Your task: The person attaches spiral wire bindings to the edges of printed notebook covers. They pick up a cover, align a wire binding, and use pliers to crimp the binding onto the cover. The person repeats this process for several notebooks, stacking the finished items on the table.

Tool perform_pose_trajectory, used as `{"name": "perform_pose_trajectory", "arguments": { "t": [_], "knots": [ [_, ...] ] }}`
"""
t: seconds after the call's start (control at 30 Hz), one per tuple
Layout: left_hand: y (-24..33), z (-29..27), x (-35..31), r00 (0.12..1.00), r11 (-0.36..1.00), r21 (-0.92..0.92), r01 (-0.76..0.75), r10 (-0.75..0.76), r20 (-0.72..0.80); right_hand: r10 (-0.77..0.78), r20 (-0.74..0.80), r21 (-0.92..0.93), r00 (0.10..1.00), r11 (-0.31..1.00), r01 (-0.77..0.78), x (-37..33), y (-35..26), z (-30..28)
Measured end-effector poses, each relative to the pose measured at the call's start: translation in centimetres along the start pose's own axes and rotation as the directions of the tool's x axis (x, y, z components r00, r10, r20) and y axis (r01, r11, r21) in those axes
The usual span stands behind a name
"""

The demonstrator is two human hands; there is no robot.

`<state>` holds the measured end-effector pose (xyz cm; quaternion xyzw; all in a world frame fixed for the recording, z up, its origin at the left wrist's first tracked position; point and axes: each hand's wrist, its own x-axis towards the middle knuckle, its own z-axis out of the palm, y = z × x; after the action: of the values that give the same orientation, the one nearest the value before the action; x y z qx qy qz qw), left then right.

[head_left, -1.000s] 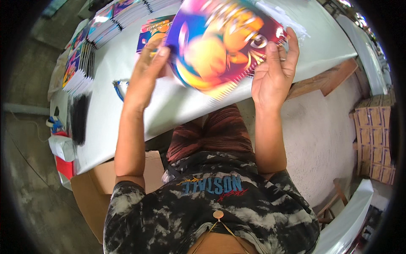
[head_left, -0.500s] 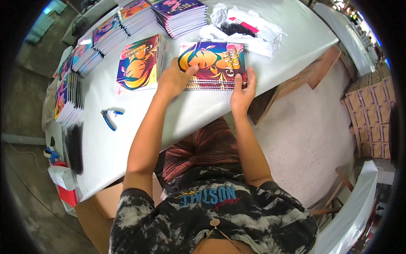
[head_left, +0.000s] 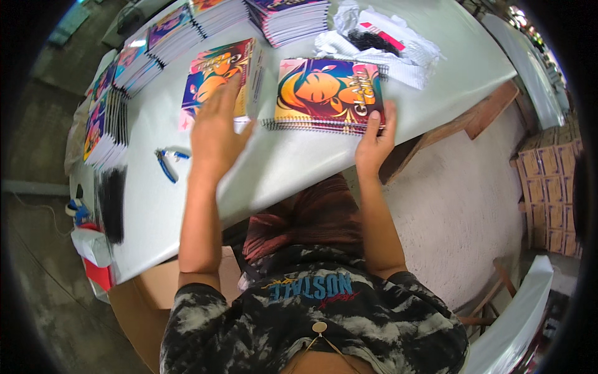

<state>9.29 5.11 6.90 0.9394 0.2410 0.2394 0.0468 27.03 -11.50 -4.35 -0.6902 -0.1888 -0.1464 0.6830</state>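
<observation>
On the white-covered table lies a small pile of spiral-bound notebooks [head_left: 321, 90] with a colourful illustrated cover, its coil edge toward me. My right hand [head_left: 375, 146] grips the pile's near right corner, thumb on top and fingers round the side. To the left stands a stack of books [head_left: 246, 59] with the same cover art; no coil shows on its visible edges. My left hand [head_left: 218, 134] is over this stack's near part, fingers stretched out and hiding some of the cover. Whether its fingertips touch the cover, I cannot tell.
Blue-handled cutters [head_left: 167, 165] lie left of my left hand, beyond them a bundle of black coils [head_left: 112, 206]. Stacks of bound notebooks [head_left: 289, 28] line the far and left edges. Crumpled white wrapping [head_left: 414, 59] with black coils sits at the back right; cardboard boxes [head_left: 551, 187] stand farther right.
My left hand has left the spiral notebooks and moved left onto the other stack. My right hand stays at the notebooks' right corner. The whole view has shifted slightly.
</observation>
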Motion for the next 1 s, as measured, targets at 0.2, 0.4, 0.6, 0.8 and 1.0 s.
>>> {"name": "perform_pose_trajectory", "arguments": {
  "t": [0.2,0.4,0.6,0.8,1.0],
  "knots": [
    [-6.0,-1.0,-4.8,0.994,0.98,0.18,0.08,-0.091,0.053,-0.373,-0.087,-0.044,0.924,0.928,0.37,-3.0,-3.4,0.6],
    [-2.8,-7.8,-12.9,0.969,0.596,-0.775,0.211,-0.229,0.088,-0.143,0.75,0.614,0.645,0.514,-0.6,-5.2,-10.2,2.2],
    [-10.1,-5.3,-17.0,0.944,0.94,-0.135,0.314,-0.324,-0.058,-0.136,0.917,0.323,0.374,0.804,-0.499,-6.7,-8.9,3.3],
    [-25.8,-9.1,-24.7,0.653,0.354,0.58,0.734,-0.602,-0.459,-0.208,0.937,0.307,0.281,0.875,-0.374,-7.5,-9.5,4.3],
    [-23.6,-6.6,-24.6,0.699,0.478,0.538,0.695,-0.625,-0.348,-0.221,0.887,0.374,0.405,0.858,-0.351,-7.6,-10.5,4.6]
  ]
}}
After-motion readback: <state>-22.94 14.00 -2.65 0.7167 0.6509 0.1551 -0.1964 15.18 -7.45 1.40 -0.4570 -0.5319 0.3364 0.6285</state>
